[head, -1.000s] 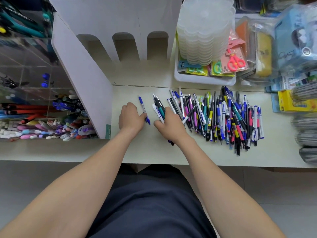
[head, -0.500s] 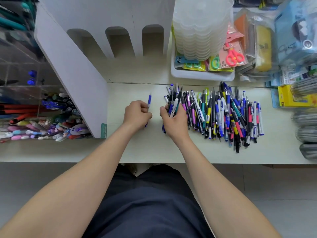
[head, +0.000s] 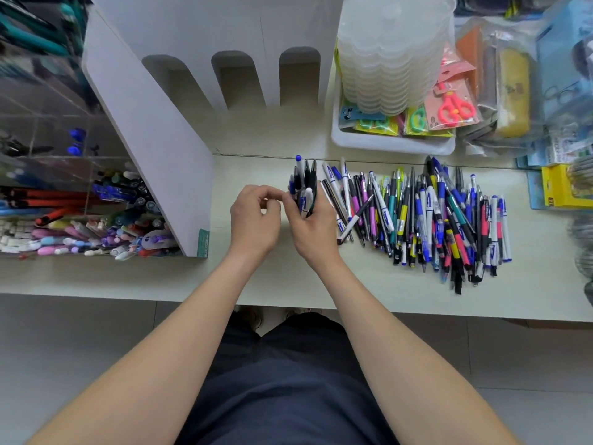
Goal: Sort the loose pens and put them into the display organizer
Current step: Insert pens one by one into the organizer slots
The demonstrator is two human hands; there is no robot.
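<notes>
While right hand [head: 316,226] clamps pen bundle [head: 305,184], we should level ends with left hand [head: 256,216], curled just left of grip; whether it pinches anything, we cannot tell. Right of grip lie loose pens [head: 433,216], organizer [head: 61,117] further left. Best we grip bundle tight, one kind only.

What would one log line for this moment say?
right hand: holds pen bundle | left hand: fingers curled beside bundle | loose pens: heaped on counter
</notes>
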